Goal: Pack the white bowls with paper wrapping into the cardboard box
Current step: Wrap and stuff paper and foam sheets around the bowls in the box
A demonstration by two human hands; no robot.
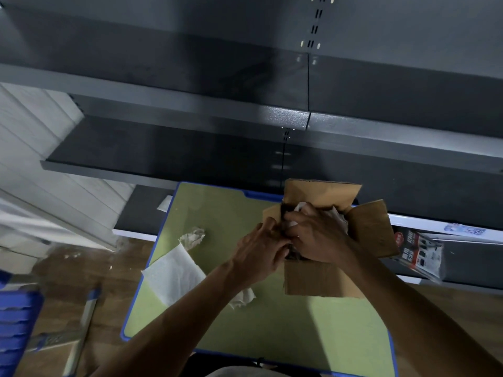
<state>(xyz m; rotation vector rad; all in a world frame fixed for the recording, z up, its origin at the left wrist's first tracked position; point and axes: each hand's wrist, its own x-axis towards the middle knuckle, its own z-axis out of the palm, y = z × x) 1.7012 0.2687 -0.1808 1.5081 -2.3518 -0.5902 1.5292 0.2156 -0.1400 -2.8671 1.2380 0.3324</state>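
While the right hand reaches down into the open cardboard box, its fingers are curled over a white paper bundle, and it has a grip on that paper. No bowl surface shows, so whether a bowl sits inside the wrapping cannot be confirmed. The left hand lies against the box's left rim, touching the right hand. Its fingertips are hidden, and whether it grips or merely braces cannot be told.

The box stands near the far right corner of a green table, with its flaps spread outward. Left of it on the table lie a flat paper sheet and a crumpled wad. Another crumpled piece lies partly under the left forearm. Dark shelving runs behind.

Findings on risk:
- The box sits close to the table edge, so downward pressure with the left hand easing off could shift or tip it.
- A bundle held by paper alone may slip out of its wrapping and strike the box floor or other contents.
- The interior is dark and crowded by both hands, so forcing the bundle in unseen could set ceramic against ceramic without padding.
- A flap may fold inward and snag the wrapping.
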